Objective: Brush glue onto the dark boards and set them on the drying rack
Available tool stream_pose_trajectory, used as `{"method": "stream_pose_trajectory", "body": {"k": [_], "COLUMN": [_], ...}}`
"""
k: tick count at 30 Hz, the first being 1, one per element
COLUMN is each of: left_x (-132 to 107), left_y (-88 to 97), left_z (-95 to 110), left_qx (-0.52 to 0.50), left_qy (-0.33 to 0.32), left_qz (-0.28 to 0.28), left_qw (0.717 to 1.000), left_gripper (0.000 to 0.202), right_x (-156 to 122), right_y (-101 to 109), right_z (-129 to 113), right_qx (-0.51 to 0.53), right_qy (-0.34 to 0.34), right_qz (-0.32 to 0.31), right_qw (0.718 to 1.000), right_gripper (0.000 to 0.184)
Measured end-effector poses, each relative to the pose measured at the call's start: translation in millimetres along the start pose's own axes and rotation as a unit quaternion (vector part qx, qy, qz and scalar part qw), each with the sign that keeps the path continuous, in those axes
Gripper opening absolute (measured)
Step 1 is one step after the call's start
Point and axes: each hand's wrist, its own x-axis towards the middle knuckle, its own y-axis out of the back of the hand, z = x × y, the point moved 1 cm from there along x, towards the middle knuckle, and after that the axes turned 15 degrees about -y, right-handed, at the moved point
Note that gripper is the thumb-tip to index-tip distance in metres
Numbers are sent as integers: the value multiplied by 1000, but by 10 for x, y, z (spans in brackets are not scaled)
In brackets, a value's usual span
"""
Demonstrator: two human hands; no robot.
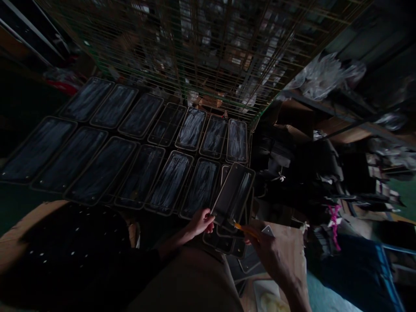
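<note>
A dark rectangular panel with rounded corners and a pale edge (234, 195) lies tilted over other panels at the right end of the rows. My left hand (202, 222) pinches its lower left corner between thumb and fingers. My right hand (260, 240) is closed around the orange handle of a brush (239, 226), whose tip touches the panel near its lower edge. White streaks run down the panel's right side. More dark panels (224, 242) are stacked beneath it, partly hidden.
Two rows of similar panels, many streaked white (170, 182), spread to the left. Behind them stands a wire mesh cage (182, 56). A white tray holding a pale yellowish substance (260, 284) rests on a wooden board (289, 242) at the lower right. Dark bundled pieces (273, 151) crowd the right.
</note>
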Motion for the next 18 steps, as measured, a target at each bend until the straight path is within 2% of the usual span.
{"method": "stream_pose_trajectory", "body": {"k": [2, 5, 8, 10, 12, 14, 18], "left_x": [-5, -26, -41, -41, -34, -27, -21], "left_y": [2, 1, -5, -7, -4, 2, 17], "left_z": [17, 67, 106, 109, 96, 72, 21], "left_qx": [0, 10, 9, 8, 12, 11, -7], "left_qy": [-9, -20, -16, -13, -10, -11, -24], "left_qz": [-1, 0, 0, 3, 4, 2, -5], "left_qw": [1000, 1000, 1000, 1000, 1000, 1000, 1000], "left_gripper": [30, 30, 31, 31, 29, 28, 27], "right_x": [272, 885, 1402, 1566, 1554, 1375, 686], "right_y": [157, 352, 395, 340, 241, 119, -142], "right_z": [10, 57, 88, 101, 113, 116, 67], "right_qx": [11, 16, -6, -27, -49, -60, -31], "right_qy": [7, 11, 25, 34, 39, 40, 25], "right_qz": [44, 138, 194, 207, 205, 187, 82], "right_qw": [999, 990, 981, 977, 977, 980, 996], "right_gripper": [31, 33, 34, 34, 33, 33, 34]}}
